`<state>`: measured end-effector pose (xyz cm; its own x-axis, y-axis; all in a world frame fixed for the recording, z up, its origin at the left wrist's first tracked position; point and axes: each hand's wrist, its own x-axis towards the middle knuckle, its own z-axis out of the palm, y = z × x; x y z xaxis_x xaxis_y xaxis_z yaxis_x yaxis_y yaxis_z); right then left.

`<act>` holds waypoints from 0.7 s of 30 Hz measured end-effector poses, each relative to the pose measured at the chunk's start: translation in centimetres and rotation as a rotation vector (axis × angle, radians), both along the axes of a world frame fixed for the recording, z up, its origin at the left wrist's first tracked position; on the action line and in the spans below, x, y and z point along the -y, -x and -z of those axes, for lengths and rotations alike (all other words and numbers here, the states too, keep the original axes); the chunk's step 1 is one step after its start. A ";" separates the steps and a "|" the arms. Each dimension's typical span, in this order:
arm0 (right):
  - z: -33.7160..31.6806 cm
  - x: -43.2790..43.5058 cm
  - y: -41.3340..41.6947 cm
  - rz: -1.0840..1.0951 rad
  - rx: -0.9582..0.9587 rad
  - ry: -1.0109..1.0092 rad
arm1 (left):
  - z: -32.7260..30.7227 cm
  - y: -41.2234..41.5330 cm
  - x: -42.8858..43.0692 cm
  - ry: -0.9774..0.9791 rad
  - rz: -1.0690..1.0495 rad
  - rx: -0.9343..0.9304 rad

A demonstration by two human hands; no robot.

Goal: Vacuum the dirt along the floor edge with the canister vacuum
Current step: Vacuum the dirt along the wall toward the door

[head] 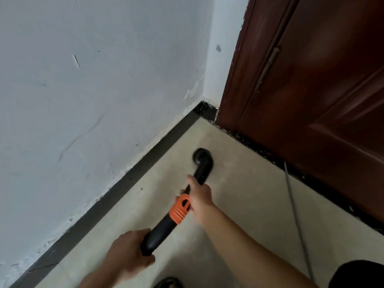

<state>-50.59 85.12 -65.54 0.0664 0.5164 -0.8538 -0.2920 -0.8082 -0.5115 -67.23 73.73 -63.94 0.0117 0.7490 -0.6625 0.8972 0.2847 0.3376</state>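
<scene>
At the near edge of the beige tiled floor (pixel 245 215) we hold the black vacuum wand with an orange plastic collar (pixel 164 227) in both hands. Our left hand (pixel 126 254) is lowest in view, its fingers curled tight round the wand's rounded butt end. Our right hand (pixel 200 197) is further along, its fingers wrapped round the shaft just beyond the collar. Past it the wand bends down into a round black nozzle (pixel 202 157), which sits on or just above the open tile, near the black skirting strip (pixel 145 163) but apart from it. We cannot tell whether it touches the floor.

A thin grey cord (pixel 295 215) runs across the tile to our right. The canister itself we cannot make out.

Beyond the nozzle, dark gritty dirt (pixel 247 139) lies in a line along the foot of the dark red-brown wooden door (pixel 311 100), with more specks in the corner where the skirting meets the white scuffed wall (pixel 93 90).

We judge we are mid-pass, working toward that corner. The next move calls for pushing the nozzle forward and right, snug against the door's foot, then drawing it along the dirt line with the mouth kept low.
</scene>
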 end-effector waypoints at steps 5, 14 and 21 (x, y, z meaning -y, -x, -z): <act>-0.2 2.6 -7.5 0.407 0.106 0.022 | 0.1 -5.4 -4.2 0.022 0.381 0.007; -1.4 -6.5 -5.2 0.186 0.025 -0.032 | 0.3 -4.8 -8.2 -0.173 0.092 -0.028; -0.6 -13.0 0.1 -0.101 0.092 -0.147 | 0.9 -1.8 -10.8 -0.290 -0.139 -0.041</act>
<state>-50.73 98.14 -64.94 0.0823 0.6430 -0.7614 -0.1601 -0.7456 -0.6469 -65.42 84.55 -64.80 -0.1260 0.8993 -0.4188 0.8713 0.3022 0.3867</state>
